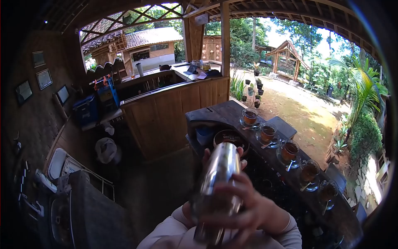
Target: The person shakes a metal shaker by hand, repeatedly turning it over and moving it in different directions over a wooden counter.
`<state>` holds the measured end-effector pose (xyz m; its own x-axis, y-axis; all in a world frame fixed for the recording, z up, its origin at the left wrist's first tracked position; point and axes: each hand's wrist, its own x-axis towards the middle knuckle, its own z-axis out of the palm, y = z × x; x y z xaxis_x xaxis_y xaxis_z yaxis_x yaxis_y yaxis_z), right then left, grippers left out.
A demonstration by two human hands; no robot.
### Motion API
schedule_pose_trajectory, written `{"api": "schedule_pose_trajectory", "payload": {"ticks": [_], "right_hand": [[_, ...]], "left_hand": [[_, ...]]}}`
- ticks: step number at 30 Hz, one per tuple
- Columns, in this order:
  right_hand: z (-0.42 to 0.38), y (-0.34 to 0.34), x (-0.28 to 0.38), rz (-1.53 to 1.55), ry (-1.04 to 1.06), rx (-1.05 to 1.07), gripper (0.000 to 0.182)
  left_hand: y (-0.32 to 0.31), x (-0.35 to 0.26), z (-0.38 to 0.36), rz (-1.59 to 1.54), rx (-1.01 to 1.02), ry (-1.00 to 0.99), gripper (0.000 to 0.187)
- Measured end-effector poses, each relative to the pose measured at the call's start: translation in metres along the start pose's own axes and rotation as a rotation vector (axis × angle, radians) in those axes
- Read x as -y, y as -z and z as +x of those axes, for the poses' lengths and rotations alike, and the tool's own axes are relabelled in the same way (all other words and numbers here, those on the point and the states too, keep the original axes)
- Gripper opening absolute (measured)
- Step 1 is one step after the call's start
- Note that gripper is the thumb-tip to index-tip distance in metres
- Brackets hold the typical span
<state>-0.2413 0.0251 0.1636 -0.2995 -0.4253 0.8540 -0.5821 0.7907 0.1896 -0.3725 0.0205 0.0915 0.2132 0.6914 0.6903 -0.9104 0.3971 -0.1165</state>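
- One shiny metal vessel (224, 166), held tilted in two hands in front of the person's chest, near the dark tabletop (215, 113); its contents cannot be seen
- The right hand (244, 201) is curled around the vessel's near part, fingers bent over it and blurred
- The left hand (242, 161) is closed around the far part from behind, mostly hidden, with fingertips showing at both sides
- Five clear glass cups (267, 132) in a slanting row along the tabletop, upright, each on its own glass saucer (277, 143) and each holding an amber-brown drink; the two nearest look darker, in shade
- Five spoons (291, 165), one beside each cup
- One round container (230, 135) just beyond the vessel, with white lettering that begins "CHOCOL"; the rest is too small to be sure of, and its contents are hidden
- One blue container (205, 136) to the left of the round one, contents unclear
- Four frames (44, 79) on the wall at left, their writing too small to read
- One pale bag (106, 150), low beside the wooden counter (174, 110)
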Motion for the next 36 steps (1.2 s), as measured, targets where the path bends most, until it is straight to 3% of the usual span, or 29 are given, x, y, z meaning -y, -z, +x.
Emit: {"api": "schedule_pose_trajectory", "payload": {"ticks": [1,3,6,7,9,11,12,13,14,15,16,17,18,19,20,21,22,23,25,26,27,28,29,30,31,33,34,35,36], "right_hand": [[-0.004,0.011,-0.024,-0.044,0.038,0.073,0.037],[-0.020,0.012,-0.044,0.015,-0.570,-0.063,0.050],[-0.020,0.015,-0.028,0.025,-0.507,-0.171,0.059],[-0.009,0.026,-0.009,-0.115,-0.239,0.034,0.048],[-0.002,0.037,0.037,0.198,-0.260,0.150,0.033],[-0.007,0.030,0.031,0.219,-0.248,0.025,0.033],[-0.011,0.024,0.027,0.239,-0.235,-0.101,0.034],[-0.012,0.022,0.027,0.260,-0.224,-0.227,0.035],[-0.002,0.052,0.016,-0.030,-0.230,0.138,0.034],[-0.017,0.045,-0.009,-0.070,-0.290,0.066,0.041],[-0.027,0.034,-0.020,0.100,-0.685,-0.192,0.046],[-0.025,0.032,-0.016,0.200,-0.890,-0.283,0.047],[-0.024,0.036,-0.009,0.075,-0.637,-0.118,0.046],[-0.021,0.045,-0.001,-0.053,-0.368,0.050,0.045],[-0.003,0.051,0.024,-0.158,-0.162,0.170,0.038],[-0.005,0.047,0.043,0.033,-0.178,0.205,0.031],[0.008,0.055,0.064,0.039,-0.090,0.226,0.032],[-0.002,0.051,0.064,0.042,-0.096,0.223,0.032],[-0.027,0.043,0.058,0.126,-0.201,0.013,0.035],[-0.002,0.064,0.048,0.061,-0.176,0.072,0.034],[-0.011,0.065,0.036,-0.133,-0.221,0.094,0.045],[-0.026,0.067,0.013,-0.095,-0.456,0.102,0.053],[-0.044,0.054,-0.001,0.176,-0.839,-0.239,0.051],[-0.046,0.053,0.006,0.134,-0.823,-0.315,0.046],[-0.047,0.053,0.008,0.083,-0.791,-0.388,0.041],[-0.020,0.073,0.040,-0.082,-0.270,0.040,0.032],[-0.011,0.074,0.063,-0.031,-0.238,0.088,0.029],[-0.006,0.071,0.080,0.019,-0.210,0.135,0.027],[-0.008,0.066,0.083,-0.003,-0.226,0.132,0.027]], "left_hand": [[0.008,0.001,-0.003,-0.240,-0.011,0.107,0.077],[0.009,0.011,-0.008,-0.202,-0.079,0.092,0.075],[0.003,0.023,-0.005,-0.077,-0.252,0.064,0.070],[0.000,0.026,-0.002,-0.035,-0.301,0.051,0.068],[-0.009,0.034,-0.004,0.276,-0.354,-0.150,0.073],[-0.004,0.048,0.008,0.494,0.015,-0.144,0.076],[0.001,0.046,0.007,0.493,0.018,-0.149,0.076],[0.010,0.039,0.003,0.339,-0.176,-0.133,0.071],[0.017,0.036,0.000,0.182,-0.368,-0.116,0.066],[0.026,0.038,-0.001,0.179,-0.366,-0.121,0.066],[0.036,0.044,0.002,0.266,-0.578,-0.278,0.059],[0.049,0.048,0.003,0.353,-0.793,-0.434,0.053],[0.085,0.040,-0.010,0.593,-0.549,-0.452,0.060],[0.073,0.038,-0.002,0.599,-0.526,-0.449,0.060],[0.049,0.039,0.000,0.382,-0.298,-0.193,0.065],[0.031,0.047,0.002,0.156,-0.081,0.057,0.070],[0.019,0.058,0.007,0.129,0.100,0.131,0.078],[0.020,0.070,0.022,0.338,0.293,-0.109,0.083],[0.004,0.082,0.006,0.026,-0.038,-0.022,0.081],[0.017,0.065,0.009,0.238,-0.286,-0.053,0.073],[0.035,0.061,0.014,0.043,-0.288,-0.027,0.064],[0.071,0.055,0.014,0.236,-0.468,-0.211,0.061],[0.097,0.052,0.009,0.432,-0.647,-0.393,0.059],[0.080,0.063,0.017,0.229,-0.742,-0.365,0.055],[0.064,0.071,0.018,0.232,-0.744,-0.349,0.055],[0.029,0.071,0.024,0.060,-0.468,-0.062,0.063],[0.024,0.071,0.024,-0.044,-0.346,0.074,0.068],[0.030,0.064,0.039,0.241,0.057,0.221,0.080],[0.032,0.073,0.036,0.332,0.079,0.038,0.081]]}}
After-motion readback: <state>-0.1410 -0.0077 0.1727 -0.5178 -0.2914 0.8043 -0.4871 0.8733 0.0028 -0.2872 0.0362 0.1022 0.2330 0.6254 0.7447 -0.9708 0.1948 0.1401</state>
